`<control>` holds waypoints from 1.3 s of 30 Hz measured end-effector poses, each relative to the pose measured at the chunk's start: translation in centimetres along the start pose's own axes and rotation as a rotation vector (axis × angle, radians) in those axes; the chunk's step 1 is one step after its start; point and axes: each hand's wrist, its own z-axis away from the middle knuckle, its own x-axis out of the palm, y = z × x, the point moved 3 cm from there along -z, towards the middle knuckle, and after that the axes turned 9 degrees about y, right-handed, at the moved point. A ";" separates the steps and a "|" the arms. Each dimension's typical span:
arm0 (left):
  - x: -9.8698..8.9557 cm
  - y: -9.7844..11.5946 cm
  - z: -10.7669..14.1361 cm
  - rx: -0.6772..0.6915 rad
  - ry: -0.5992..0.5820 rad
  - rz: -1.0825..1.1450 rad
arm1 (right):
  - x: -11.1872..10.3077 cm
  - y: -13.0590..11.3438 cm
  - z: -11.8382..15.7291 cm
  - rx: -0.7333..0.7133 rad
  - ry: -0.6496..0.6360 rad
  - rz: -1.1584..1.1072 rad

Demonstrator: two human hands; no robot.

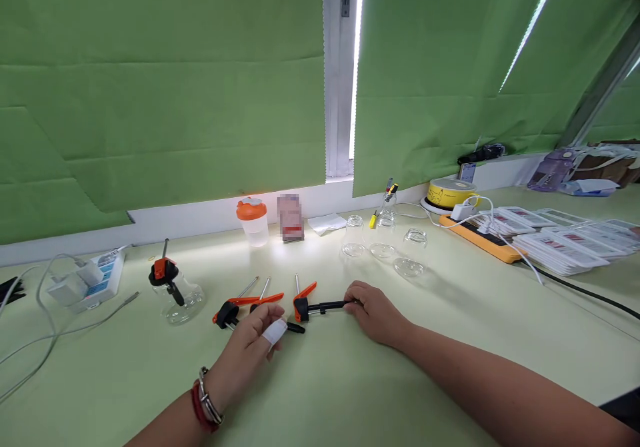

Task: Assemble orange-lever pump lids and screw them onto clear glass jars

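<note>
Three black-and-orange pump tops with metal rods lie on the green table. My right hand (373,310) pinches the black tube end of the rightmost pump top (302,308). My left hand (255,340), with a white wrap on one finger, is over the other two, the left pump top (229,314) and the middle pump top (296,328); its fingers are curled, and whether they grip one is unclear. At the left, a glass bottle (185,304) stands with a similar pump top (164,272) in it. Several clear glass bottles (354,237) stand beyond my right hand.
An orange-lidded cup (253,222) and a small box (291,218) stand by the wall. Power strips with cables lie at left (106,279) and right (483,239). Stacked white cards (565,250) and a yellow round container (451,194) are on the right.
</note>
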 end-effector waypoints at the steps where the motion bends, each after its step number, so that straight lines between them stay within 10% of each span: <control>1: 0.4 -0.3 0.0 -0.044 -0.031 0.059 | 0.0 0.1 0.1 -0.003 0.025 -0.023; 12: 1.0 -0.9 0.0 -0.153 -0.177 0.596 | -1.1 -2.0 1.0 -0.304 0.168 -0.111; 21: 0.7 -0.6 -0.1 -0.145 -0.065 0.414 | -1.4 -1.5 0.4 -0.528 0.183 0.172; 28: -0.7 -0.5 -0.7 -0.128 0.088 0.329 | -7.7 4.7 -1.9 0.124 0.872 0.396; 33: -1.0 -0.1 -0.5 -0.089 0.076 0.280 | -8.2 9.6 -1.9 0.713 0.734 0.220; 39: -1.1 0.3 -0.4 -0.070 0.088 0.264 | -6.8 10.8 -1.6 0.797 0.618 0.132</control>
